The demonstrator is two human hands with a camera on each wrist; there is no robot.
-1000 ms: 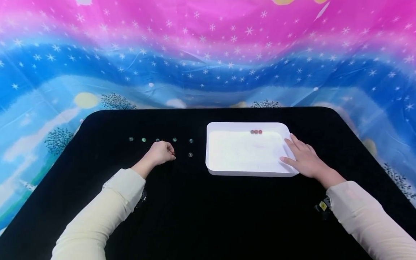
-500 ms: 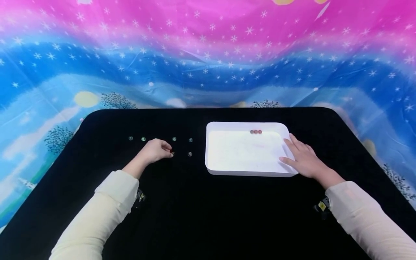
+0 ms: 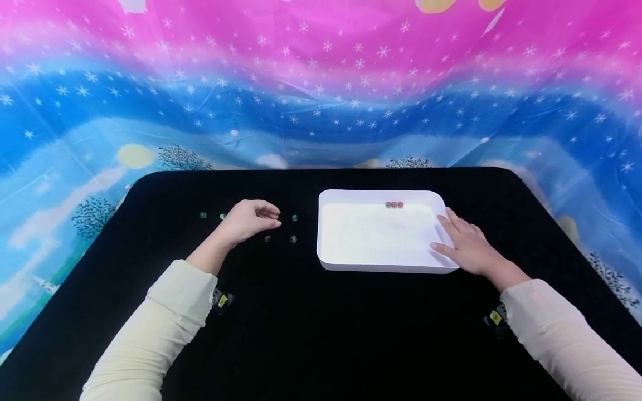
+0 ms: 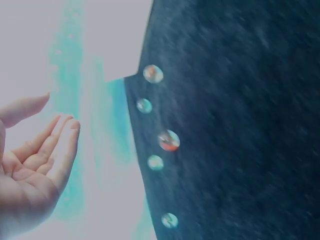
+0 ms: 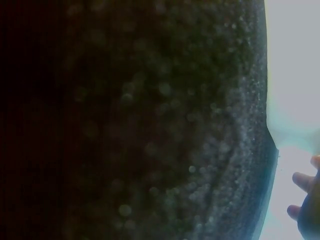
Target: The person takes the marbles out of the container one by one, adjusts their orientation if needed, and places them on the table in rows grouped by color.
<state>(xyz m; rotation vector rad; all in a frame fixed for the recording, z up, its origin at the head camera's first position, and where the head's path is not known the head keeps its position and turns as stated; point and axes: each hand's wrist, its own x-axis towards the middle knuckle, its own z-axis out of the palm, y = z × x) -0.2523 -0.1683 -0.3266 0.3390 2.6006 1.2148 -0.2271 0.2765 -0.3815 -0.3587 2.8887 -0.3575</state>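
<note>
My left hand [image 3: 251, 220] hovers above the black table with thumb and fingers apart. The left wrist view shows nothing between the thumb and fingers of this left hand [image 4: 37, 160]. A reddish glass marble [image 3: 268, 239] lies just in front of it, beside another clear marble [image 3: 293, 239]. Behind these runs a row with a marble [image 3: 294, 218] at its right end and a marble [image 3: 203, 215] at its left end; my hand hides part of that row. My right hand [image 3: 468, 242] rests on the right rim of a white tray [image 3: 386, 268], fingers extended.
Three reddish marbles [image 3: 394, 205] sit together along the tray's back wall. The black table [image 3: 351, 334] ends at a back edge, beyond which hangs a pink and blue snowflake cloth [image 3: 321, 83]. A small device [image 3: 220, 301] is strapped at each wrist.
My left hand has let go of the reddish marble in the front row and moved up and away toward the back row. The right hand and tray have stayed put.
</note>
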